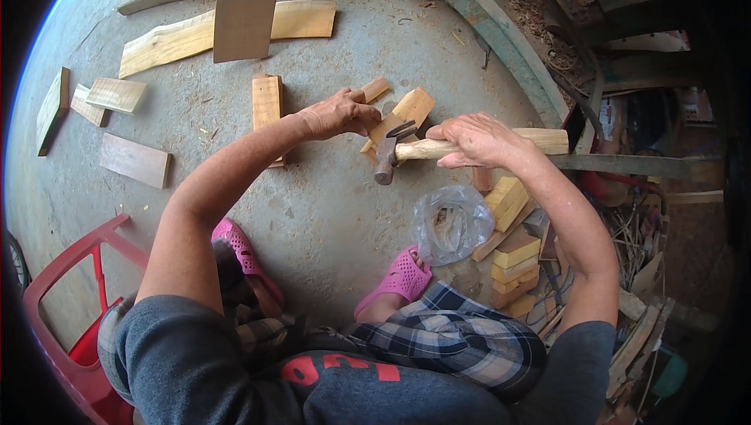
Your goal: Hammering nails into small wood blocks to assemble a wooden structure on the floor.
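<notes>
My right hand (479, 142) is wrapped round the pale wooden handle of a claw hammer (417, 150). The hammer's dark head (387, 153) hangs at the left end, over the near edge of a yellowish wood block (413, 106). Just left of that block is my left hand (342, 115), its fingers curled and pinched toward the block's edge; whatever is between the fingertips is hidden. A small wood piece (377, 89) lies beyond the left fingers. Left of the wrist stands another wood block (267, 100), partly covered by my forearm.
Boards (301, 20) and several short wood pieces (134, 161) lie on the concrete floor, far and left. Near my right foot are a clear plastic bag (454, 225) and stacked blocks (515, 265). A red plastic chair (59, 300) is at left; a curved metal rim (501, 30) runs far right.
</notes>
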Available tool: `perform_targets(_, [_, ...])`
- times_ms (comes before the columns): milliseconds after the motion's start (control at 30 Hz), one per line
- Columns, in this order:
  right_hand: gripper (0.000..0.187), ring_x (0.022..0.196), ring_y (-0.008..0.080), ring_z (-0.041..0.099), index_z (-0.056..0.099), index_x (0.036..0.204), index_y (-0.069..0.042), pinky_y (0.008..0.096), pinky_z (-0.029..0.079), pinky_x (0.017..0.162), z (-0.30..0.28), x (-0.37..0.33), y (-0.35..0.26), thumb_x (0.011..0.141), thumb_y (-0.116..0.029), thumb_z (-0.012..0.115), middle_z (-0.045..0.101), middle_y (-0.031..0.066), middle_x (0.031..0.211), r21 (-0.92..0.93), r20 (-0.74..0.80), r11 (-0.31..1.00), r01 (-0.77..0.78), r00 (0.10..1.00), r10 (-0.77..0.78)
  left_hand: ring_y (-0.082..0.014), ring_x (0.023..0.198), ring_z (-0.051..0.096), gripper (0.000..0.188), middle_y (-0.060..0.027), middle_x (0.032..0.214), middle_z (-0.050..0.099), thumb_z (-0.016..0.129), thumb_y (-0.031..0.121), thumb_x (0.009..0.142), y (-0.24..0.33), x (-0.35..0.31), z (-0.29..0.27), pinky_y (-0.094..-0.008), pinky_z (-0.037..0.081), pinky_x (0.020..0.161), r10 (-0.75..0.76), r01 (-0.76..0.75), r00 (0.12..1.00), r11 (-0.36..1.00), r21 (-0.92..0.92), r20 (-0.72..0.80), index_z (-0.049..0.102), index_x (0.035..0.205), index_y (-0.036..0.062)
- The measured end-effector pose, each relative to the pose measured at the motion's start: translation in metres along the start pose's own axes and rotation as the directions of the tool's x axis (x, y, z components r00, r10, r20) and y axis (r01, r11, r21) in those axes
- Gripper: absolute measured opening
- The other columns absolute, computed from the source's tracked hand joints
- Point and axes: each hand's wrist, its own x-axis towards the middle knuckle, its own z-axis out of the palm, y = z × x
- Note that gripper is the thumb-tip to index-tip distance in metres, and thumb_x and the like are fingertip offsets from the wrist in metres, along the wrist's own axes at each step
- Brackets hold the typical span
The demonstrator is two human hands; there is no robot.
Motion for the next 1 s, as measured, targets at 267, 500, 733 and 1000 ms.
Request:
perform_targets(267, [0.055,0.100,0.0281,0.069,0.066,0.125,-0.014,0.0399,0.052,0.087,-0.071,0.061,-0.006,0.075,-0.030,0.082,0.073,0.0101,0.104,-0.137,0.420,0.989,0.054,0.908,0.009,-0.0275,0.106,0.055,0.040,-0.0083,0.110,0.063,0.071,0.026,0.085,-0.003,0.009,-0.004,-0.0388,0.047,0.097,0.068,-0.066,0.997,0.992,0.109,-0.019,0.064,0.124,0.0173])
perform_targets(500, [0.060,0.101,0.0240,0.068,0.065,0.130,-0.018,0.0366,0.050,0.092,-0.092,0.119,0.019,0.073,-0.024,0.084,0.073,0.0087,0.109,-0.096,0.597,0.982,-0.165,0.780,0.189,-0.0297,0.103,0.057,0.042,-0.0102,0.107,0.062,0.072,0.026,0.083,-0.013,0.007,0.001,-0.0396,0.050,0.093,0.100,-0.094,0.994,0.990,0.105,-0.046,0.065,0.124,0.0173])
perform_targets(733, [0.053,0.100,0.0268,0.068,0.068,0.122,-0.014,0.0381,0.052,0.089,-0.119,0.112,0.047,0.073,-0.025,0.084,0.073,0.0097,0.104,-0.430,0.309,0.861,-0.272,0.851,0.424,-0.0291,0.105,0.057,0.040,-0.0092,0.107,0.062,0.071,0.027,0.085,-0.018,0.005,0.010,-0.0395,0.050,0.094,0.145,-0.133,0.984,0.984,0.115,-0.105,0.065,0.123,0.0168])
perform_targets(1000, [0.054,0.111,0.0261,0.064,0.066,0.125,-0.014,0.0401,0.044,0.099,-0.117,0.066,0.020,0.076,-0.027,0.081,0.071,0.0059,0.113,-0.275,0.377,0.958,-0.081,0.907,0.185,-0.0271,0.106,0.057,0.042,-0.0097,0.108,0.060,0.070,0.027,0.085,-0.016,-0.001,0.007,-0.0401,0.051,0.096,0.070,-0.061,0.993,0.994,0.092,-0.097,0.063,0.125,0.0167])
